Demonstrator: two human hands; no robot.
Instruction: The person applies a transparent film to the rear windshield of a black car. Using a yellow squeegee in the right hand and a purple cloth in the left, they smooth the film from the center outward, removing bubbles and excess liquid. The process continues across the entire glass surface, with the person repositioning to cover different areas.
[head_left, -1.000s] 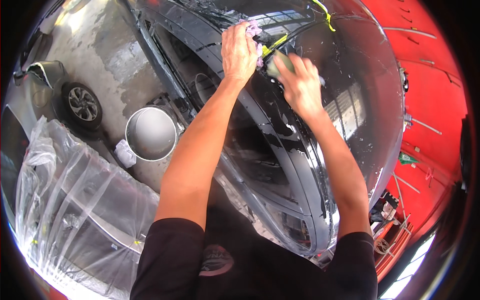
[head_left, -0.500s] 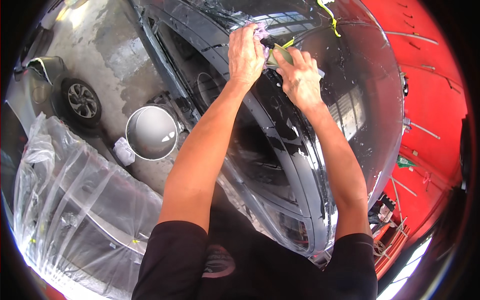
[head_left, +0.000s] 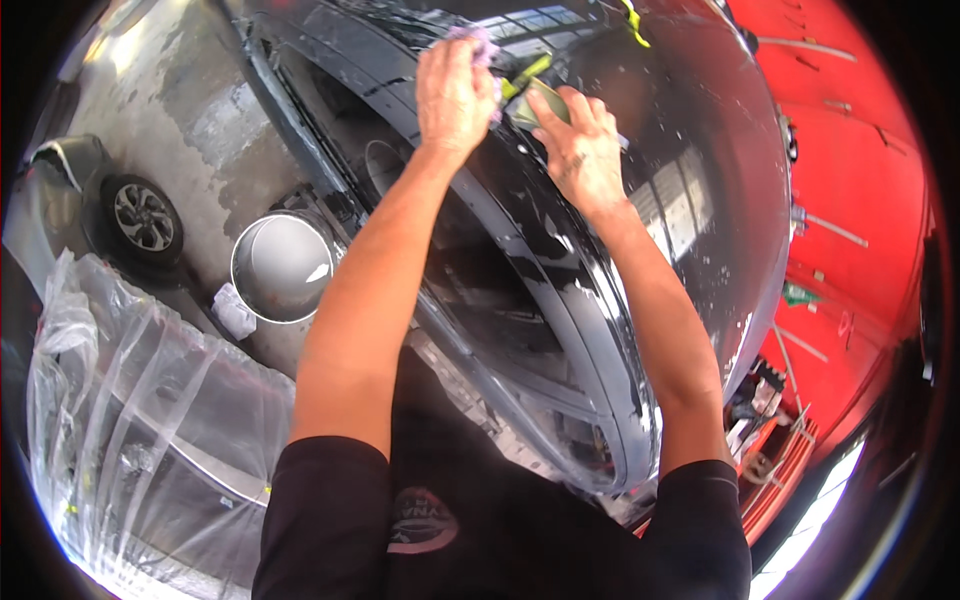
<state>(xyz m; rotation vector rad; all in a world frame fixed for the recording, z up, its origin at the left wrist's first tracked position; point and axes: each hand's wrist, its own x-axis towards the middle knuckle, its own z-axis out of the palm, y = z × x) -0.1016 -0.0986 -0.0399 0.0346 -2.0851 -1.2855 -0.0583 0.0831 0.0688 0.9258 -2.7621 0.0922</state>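
My left hand [head_left: 450, 105] is closed around a crumpled lilac cloth [head_left: 478, 42], pressed near the edge of a glossy black car roof [head_left: 665, 110]. Just right of it, my right hand [head_left: 582, 150] grips a flat, pale olive-green piece [head_left: 540, 105] between thumb and fingers. That piece rests against the wet-looking surface; its exact kind I cannot make out. A bright yellow-green strip [head_left: 530, 72] rises between the two hands. Both arms reach forward over the car's side windows [head_left: 490, 290].
A round metal bucket [head_left: 285, 268] stands on the floor to the left, with a crumpled white cloth [head_left: 235, 312] beside it. Clear plastic sheeting [head_left: 150, 420] covers something at lower left, near a car wheel [head_left: 146, 218]. Another yellow-green strip [head_left: 635, 22] lies farther along the roof.
The view has shifted, so most things sit farther left. More of the yellow-green strip shows between my hands. Both hands keep their hold.
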